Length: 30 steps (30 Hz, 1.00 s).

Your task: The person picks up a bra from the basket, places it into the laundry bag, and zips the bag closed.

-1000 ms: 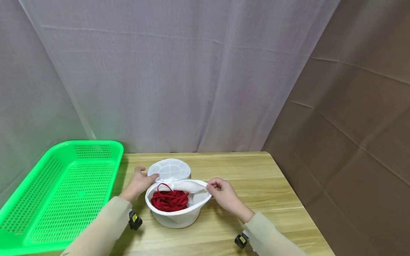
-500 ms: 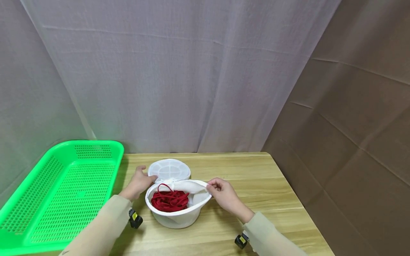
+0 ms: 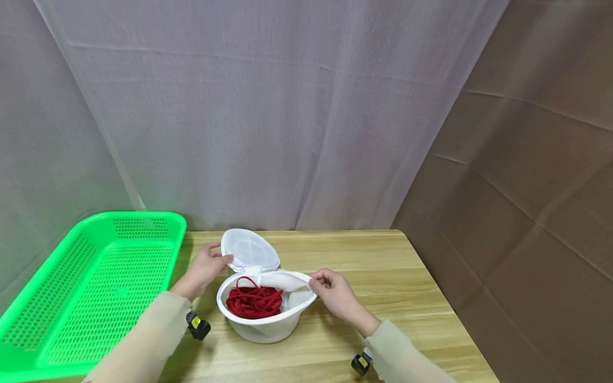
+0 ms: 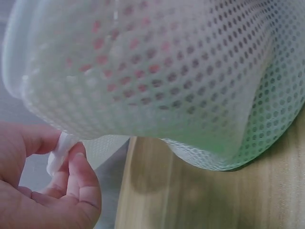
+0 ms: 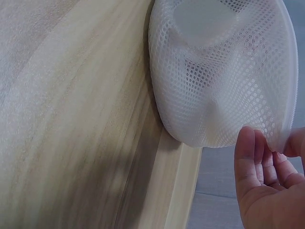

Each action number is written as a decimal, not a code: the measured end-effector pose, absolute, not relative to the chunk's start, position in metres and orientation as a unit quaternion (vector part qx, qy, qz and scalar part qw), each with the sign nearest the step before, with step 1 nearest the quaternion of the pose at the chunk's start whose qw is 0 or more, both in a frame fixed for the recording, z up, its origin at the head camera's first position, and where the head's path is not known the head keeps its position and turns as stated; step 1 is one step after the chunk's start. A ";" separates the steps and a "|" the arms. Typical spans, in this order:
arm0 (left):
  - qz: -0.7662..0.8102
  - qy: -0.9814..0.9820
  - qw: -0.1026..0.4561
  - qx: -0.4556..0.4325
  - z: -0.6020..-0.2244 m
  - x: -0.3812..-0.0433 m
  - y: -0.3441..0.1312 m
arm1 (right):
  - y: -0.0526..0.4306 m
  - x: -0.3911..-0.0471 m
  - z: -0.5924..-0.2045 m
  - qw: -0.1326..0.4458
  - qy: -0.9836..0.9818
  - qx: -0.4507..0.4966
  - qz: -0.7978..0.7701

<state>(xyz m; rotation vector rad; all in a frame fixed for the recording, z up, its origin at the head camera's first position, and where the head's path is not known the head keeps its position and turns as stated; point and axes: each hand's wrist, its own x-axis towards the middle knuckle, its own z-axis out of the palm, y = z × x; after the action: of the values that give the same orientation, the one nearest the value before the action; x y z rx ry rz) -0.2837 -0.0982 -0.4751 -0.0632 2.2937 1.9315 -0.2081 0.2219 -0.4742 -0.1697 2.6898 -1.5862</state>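
Note:
A white mesh laundry bag (image 3: pixel 262 331) stands on the table with its round lid (image 3: pixel 250 249) folded back and tilted up behind the opening. Inside lies a bundle of red cord (image 3: pixel 254 303), one loop sticking up, beside some white material (image 3: pixel 280 280). My left hand (image 3: pixel 205 268) pinches the lid's left edge between thumb and fingers; the left wrist view shows the white edge caught in that pinch. On the other side, my right hand (image 3: pixel 337 295) pinches the bag's right rim, pulling it to a point. Red shows faintly through the mesh wall (image 4: pixel 143 71).
A green plastic basket (image 3: pixel 181 234) with a perforated floor and sides stands at the left. The wooden table (image 3: pixel 373 266) ends at the back against a grey curtain (image 3: pixel 239 133), and a brown cloth (image 3: pixel 527 186) hangs along the right.
My left hand has raised the lid's left side from lying nearly flat to a tilt. The right hand stays at the rim, and the red cord has not moved.

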 end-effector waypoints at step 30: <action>0.622 0.763 -0.043 0.168 -0.429 -0.255 -0.094 | 0.214 -0.198 -0.455 0.007 0.843 -0.064 -0.535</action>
<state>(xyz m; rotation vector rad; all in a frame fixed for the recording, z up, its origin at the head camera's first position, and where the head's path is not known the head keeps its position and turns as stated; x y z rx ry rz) -0.2553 -0.0945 -0.4295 0.5441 2.4672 2.0098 -0.1977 0.2143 -0.4545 -0.2002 2.6359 -1.6733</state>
